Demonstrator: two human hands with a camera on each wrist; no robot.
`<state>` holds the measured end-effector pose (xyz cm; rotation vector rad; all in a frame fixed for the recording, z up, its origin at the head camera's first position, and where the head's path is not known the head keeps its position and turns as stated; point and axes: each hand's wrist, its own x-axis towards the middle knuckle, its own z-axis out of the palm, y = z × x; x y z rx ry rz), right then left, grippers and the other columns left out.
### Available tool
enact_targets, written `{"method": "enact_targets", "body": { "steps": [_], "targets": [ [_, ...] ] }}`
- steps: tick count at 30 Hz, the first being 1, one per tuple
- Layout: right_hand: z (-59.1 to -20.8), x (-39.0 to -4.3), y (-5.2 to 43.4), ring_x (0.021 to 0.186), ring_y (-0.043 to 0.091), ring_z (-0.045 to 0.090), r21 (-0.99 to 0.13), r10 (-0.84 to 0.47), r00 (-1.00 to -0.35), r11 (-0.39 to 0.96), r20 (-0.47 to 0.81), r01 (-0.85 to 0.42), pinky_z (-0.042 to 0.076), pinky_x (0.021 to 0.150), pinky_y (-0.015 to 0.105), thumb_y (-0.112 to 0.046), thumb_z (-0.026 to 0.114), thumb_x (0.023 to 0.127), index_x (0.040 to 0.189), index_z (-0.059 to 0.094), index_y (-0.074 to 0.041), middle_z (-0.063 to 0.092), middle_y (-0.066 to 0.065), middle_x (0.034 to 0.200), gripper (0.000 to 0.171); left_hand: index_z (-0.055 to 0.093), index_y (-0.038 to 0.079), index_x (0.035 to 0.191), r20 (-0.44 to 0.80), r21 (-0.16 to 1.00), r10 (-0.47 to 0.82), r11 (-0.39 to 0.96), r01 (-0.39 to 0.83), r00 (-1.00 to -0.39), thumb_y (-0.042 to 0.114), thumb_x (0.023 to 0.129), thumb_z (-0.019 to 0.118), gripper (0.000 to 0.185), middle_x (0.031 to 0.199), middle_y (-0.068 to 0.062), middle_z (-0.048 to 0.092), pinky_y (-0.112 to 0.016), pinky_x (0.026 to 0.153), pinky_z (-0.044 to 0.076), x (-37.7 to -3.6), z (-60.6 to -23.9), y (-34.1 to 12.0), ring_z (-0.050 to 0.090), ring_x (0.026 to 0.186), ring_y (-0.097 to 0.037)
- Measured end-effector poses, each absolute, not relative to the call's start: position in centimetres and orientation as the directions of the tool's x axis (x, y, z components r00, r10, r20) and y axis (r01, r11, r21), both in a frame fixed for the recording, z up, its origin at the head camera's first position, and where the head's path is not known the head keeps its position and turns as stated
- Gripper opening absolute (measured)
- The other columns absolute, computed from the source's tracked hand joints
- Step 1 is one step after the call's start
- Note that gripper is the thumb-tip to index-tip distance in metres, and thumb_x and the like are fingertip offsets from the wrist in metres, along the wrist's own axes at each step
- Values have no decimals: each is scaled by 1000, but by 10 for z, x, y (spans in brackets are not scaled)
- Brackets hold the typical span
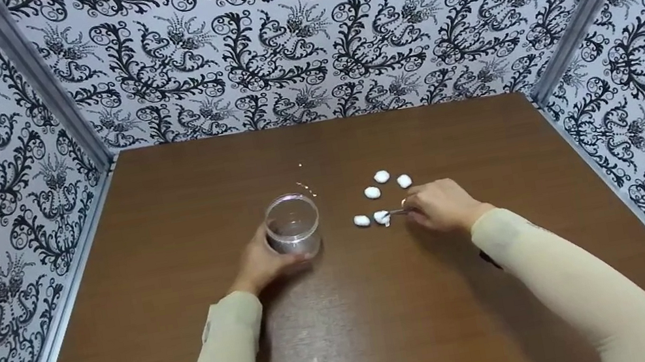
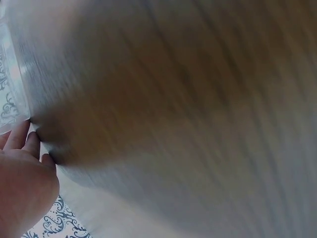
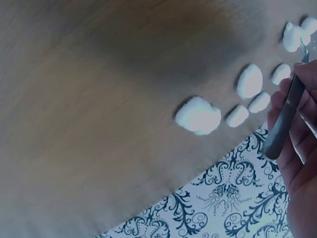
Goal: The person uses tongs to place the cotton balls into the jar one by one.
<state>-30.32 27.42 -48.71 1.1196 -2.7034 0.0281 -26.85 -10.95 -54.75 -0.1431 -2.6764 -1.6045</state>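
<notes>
A clear, empty-looking jar (image 1: pixel 291 213) stands upright on the table, and my left hand (image 1: pixel 258 262) grips it around its left side. In the left wrist view only the fingers and an edge of the jar show. My right hand (image 1: pixel 443 206) holds metal tweezers (image 3: pixel 287 114) with bent tips. Those tips are at a white cotton ball (image 1: pixel 381 217); whether they pinch it I cannot tell. Just left of it lies another cotton ball (image 1: pixel 361 220). Farther back sit three more, among them a cotton ball (image 1: pixel 382 176) and one nearest my knuckles (image 1: pixel 405 181).
Small pale specks (image 1: pixel 306 189) lie on the brown table (image 1: pixel 197 183) behind the jar. Patterned wall panels (image 1: pixel 296 33) with grey metal posts enclose the table at the back and both sides.
</notes>
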Motion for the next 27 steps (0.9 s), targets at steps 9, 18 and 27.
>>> {"method": "enact_targets", "body": {
  "steps": [9,18,27],
  "targets": [
    [-448,-305,274,65,21,62,23,-703,-636,676,318,-736,51,54,45,-15,76,84,89,78,-13,63,-2,81,6,42,-2,146,54,892,74,445,82,-996,25,58,99,108,134,-17,57,-41,106,38,-274,-545,-107,52,123,-29],
    [-404,-305,227,60,14,56,44,-740,-543,607,398,-794,47,50,39,-16,72,87,93,77,-15,63,-5,81,8,42,0,147,47,884,77,462,78,-996,29,56,100,112,133,-13,59,-39,105,38,-278,-548,-105,53,121,-26],
    [-406,-309,160,65,13,59,56,-795,-487,540,361,-840,52,57,35,-19,70,89,97,77,-15,63,-5,84,11,44,-1,146,78,885,69,455,101,-995,27,58,99,107,130,-14,60,-40,104,40,-272,-555,-108,55,118,-27]
  ]
}}
